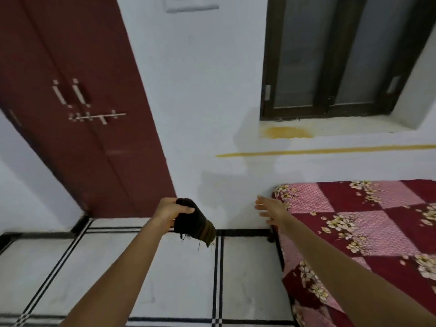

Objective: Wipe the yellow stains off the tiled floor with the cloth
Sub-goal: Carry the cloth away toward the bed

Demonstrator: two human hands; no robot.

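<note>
My left hand (168, 212) is held out in front of me, above the floor, gripping a dark brown cloth (193, 223) with frayed threads hanging from its lower edge. To the right, my right hand (271, 210) is stretched out flat with fingers apart, holding nothing, close to the corner of the bed. The white tiled floor (141, 267) with black border lines lies below both arms. I see no yellow stain on the visible tiles. A yellow patch (287, 132) marks the window sill and a yellow line (330, 151) runs along the wall.
A bed with a red and pink flowered quilt (365, 227) fills the right side, its leg (271, 238) on the floor by the wall. A dark red double door (77, 109) with metal handles stands left. A dark-framed window (335, 57) sits above the sill.
</note>
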